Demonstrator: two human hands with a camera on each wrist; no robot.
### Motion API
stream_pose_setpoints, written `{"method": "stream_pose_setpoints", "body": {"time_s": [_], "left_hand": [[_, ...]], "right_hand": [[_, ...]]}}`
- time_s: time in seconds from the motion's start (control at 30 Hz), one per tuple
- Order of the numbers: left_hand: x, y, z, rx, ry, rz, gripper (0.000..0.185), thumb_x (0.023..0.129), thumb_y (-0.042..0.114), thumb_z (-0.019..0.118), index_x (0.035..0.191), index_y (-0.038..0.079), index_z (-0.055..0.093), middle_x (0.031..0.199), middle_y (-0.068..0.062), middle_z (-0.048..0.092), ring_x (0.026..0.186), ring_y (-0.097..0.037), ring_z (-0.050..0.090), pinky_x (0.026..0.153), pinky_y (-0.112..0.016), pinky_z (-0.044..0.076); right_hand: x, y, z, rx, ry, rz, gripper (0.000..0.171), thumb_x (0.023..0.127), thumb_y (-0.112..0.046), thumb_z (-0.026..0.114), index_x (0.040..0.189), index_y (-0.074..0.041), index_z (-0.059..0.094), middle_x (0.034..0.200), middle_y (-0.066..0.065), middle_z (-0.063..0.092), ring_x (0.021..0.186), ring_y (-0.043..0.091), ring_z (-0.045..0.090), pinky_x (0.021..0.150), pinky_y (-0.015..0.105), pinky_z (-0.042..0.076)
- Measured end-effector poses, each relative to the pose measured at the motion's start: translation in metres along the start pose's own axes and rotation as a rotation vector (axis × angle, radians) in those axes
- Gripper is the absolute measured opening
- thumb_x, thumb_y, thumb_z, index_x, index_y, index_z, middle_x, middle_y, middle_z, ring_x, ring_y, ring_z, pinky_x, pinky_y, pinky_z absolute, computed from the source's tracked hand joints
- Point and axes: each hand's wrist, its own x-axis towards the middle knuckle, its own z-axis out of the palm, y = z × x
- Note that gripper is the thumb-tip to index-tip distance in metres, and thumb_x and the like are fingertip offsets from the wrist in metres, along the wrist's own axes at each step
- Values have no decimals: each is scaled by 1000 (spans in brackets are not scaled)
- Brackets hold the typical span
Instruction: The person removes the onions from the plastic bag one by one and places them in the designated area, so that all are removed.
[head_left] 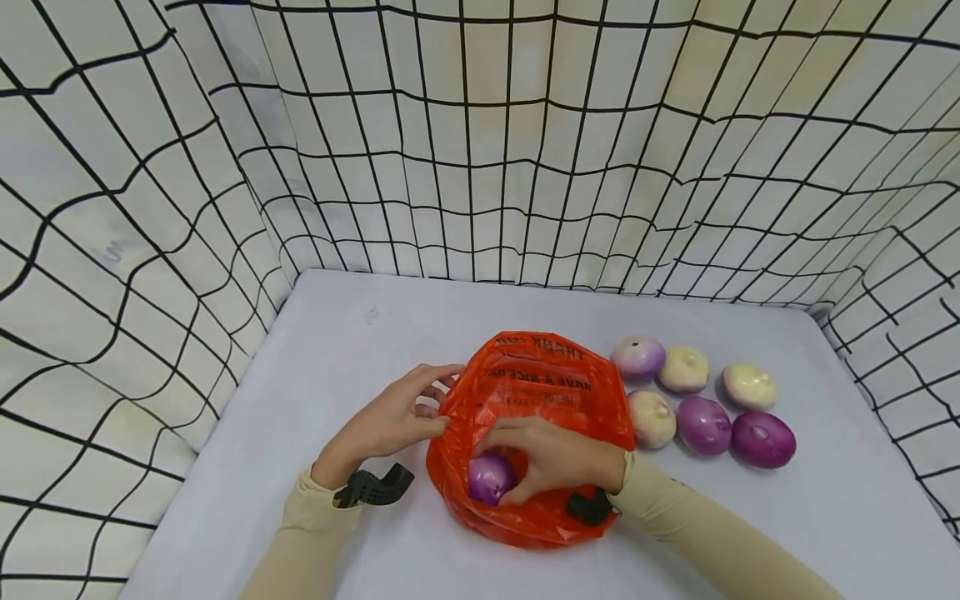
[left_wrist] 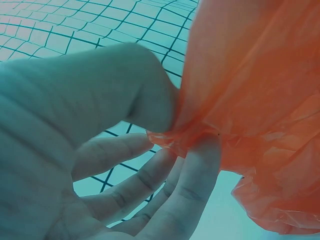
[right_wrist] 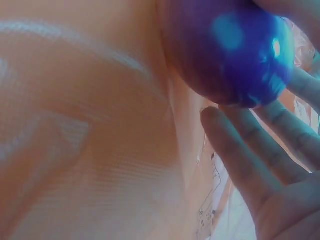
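Left hand (head_left: 393, 421) pinching rim of orange bag (head_left: 551, 392) — thin, limp, slippery; right hand (head_left: 551, 458) cupping purple onion (head_left: 489, 478) inside — firm, round, smooth, likely best cradled.

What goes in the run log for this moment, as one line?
left hand: pinches rim of orange plastic bag | right hand: holds purple onion inside bag | six onions on table right of bag

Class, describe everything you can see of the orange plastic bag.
The orange plastic bag is thin, crinkled and glossy, with dark print reading upside down in the head view. It lies on the pale table, mouth toward the person. The left hand pinches its rim; the right hand, inside the mouth, holds a purple onion.
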Motion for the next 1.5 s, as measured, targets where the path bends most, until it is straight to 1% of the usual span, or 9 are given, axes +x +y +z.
{"method": "stream_pose_setpoints", "body": {"time_s": [0.13,0.3,0.63,0.87,1.0,1.27,1.43,1.5], "left_hand": [[0,1,1,-1,-1,0,71,86,13,65,154,13,46,137,-14,56,120,-28,60,96,-41,62],[0,2,3,-12,2,-13,71,87,13,65,155,16,46,138,-11,56,120,-26,60,96,-37,62],[0,3,4,3,2,3,70,87,13,65,154,13,46,135,-11,57,119,-26,60,97,-37,61],[-1,4,5,0,-2,18,70,86,13,66,153,8,47,135,-15,56,120,-28,59,96,-41,62],[-1,3,5,-4,-8,10,70,86,14,67,153,8,47,135,-15,56,120,-28,59,95,-41,62],[-1,3,4,18,-7,15,68,89,17,67,153,9,47,136,-14,57,121,-28,60,98,-43,61],[0,4,4,35,-5,15,66,90,19,66,153,10,48,135,-13,58,121,-28,60,99,-46,60],[1,5,4,39,-2,11,65,91,19,66,153,10,48,135,-13,58,122,-28,60,99,-46,60]], "right_hand": [[-2,0,0,-7,8,-9,57,82,-39,87,132,-28,64,132,-7,66,123,7,62,105,23,54],[-6,0,-3,-28,32,-31,57,81,-40,88,131,-28,65,131,-7,66,121,6,63,105,23,55],[-15,-3,-16,-36,69,12,59,79,-43,88,132,-30,65,130,-8,66,120,8,63,101,24,57],[-23,-2,-23,-85,123,-13,59,79,-49,87,131,-33,64,126,-11,67,117,7,63,100,26,57],[-27,-2,-27,-92,150,-23,58,79,-49,87,129,-31,65,123,-10,67,114,6,63,99,25,58],[-38,-2,-37,-82,195,12,58,78,-47,88,128,-27,67,123,-10,68,112,7,63,97,27,59],[-45,-3,-44,-92,227,17,58,77,-47,89,127,-27,67,123,-9,68,113,9,64,96,27,60],[-48,-3,-47,-85,235,36,57,77,-46,89,127,-29,67,122,-9,68,112,9,64,94,26,60]]}}
